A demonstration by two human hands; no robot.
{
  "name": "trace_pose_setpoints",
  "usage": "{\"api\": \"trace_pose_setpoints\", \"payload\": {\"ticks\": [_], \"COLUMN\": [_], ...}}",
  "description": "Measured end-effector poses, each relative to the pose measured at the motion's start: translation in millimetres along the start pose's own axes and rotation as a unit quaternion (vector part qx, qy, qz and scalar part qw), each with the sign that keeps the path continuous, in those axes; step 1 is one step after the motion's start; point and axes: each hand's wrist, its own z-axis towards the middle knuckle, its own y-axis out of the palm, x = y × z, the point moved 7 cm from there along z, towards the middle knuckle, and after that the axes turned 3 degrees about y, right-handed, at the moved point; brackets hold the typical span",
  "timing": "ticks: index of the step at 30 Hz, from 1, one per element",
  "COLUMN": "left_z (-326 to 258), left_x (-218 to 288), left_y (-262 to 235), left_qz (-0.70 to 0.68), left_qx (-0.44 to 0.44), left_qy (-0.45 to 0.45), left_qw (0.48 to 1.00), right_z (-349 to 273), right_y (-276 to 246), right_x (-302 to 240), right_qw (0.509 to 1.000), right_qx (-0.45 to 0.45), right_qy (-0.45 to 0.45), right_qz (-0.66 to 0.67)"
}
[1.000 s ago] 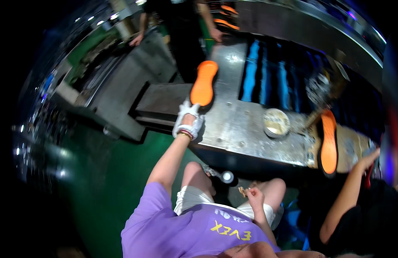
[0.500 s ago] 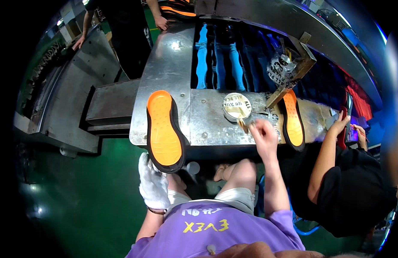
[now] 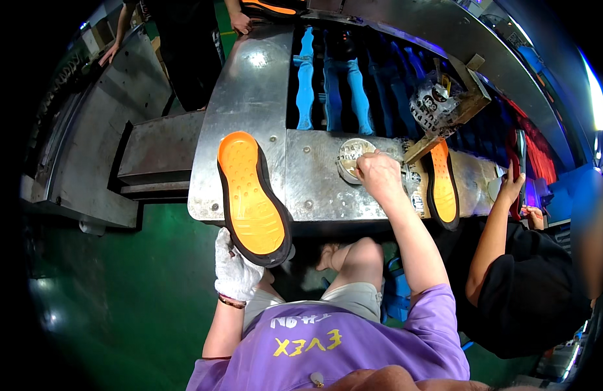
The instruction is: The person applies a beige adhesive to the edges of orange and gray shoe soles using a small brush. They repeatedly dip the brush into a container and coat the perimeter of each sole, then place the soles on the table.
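Observation:
An orange and black shoe sole (image 3: pixel 252 199) lies half on the metal table, its wider end jutting past the near edge. My left hand (image 3: pixel 238 267), in a white glove, grips that overhanging end from below and the left side. My right hand (image 3: pixel 381 174) is bare, its fingers pinched together over a round tub (image 3: pixel 346 161) wrapped in printed tape. It holds a small brush, mostly hidden by the fingers now; the bristles showed in the earlier frame. Another orange and black sole (image 3: pixel 443 186) lies to the right of the tub.
A conveyor with blue wavy strips (image 3: pixel 359 98) runs beyond the metal table (image 3: pixel 243 98). A wooden bar (image 3: pixel 438 141) and a plastic-wrapped container (image 3: pixel 435 104) stand near the right sole. To the right, a co-worker (image 3: pixel 529 287) handles a sole; another person (image 3: pixel 184 52) stands far left.
My right hand has moved left and away from me, from beside the tub to over it. The left hand has closed in on the sole, whose near end has shifted slightly right.

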Motion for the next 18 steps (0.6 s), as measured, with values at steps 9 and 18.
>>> {"api": "trace_pose_setpoints", "payload": {"ticks": [9,18], "left_z": [21,26], "left_x": [-2,-13], "left_y": [-2,16], "left_qz": [0.011,0.101], "left_qx": [-0.008,-0.057], "left_qy": [-0.029,-0.086], "left_qw": [0.999,0.99], "right_z": [-16,-38], "right_y": [-42,-54], "right_x": [0,6], "right_qw": [0.998,0.99], "right_qx": [0.051,0.137], "right_qy": [-0.032,-0.041], "right_qz": [0.013,0.009]}}
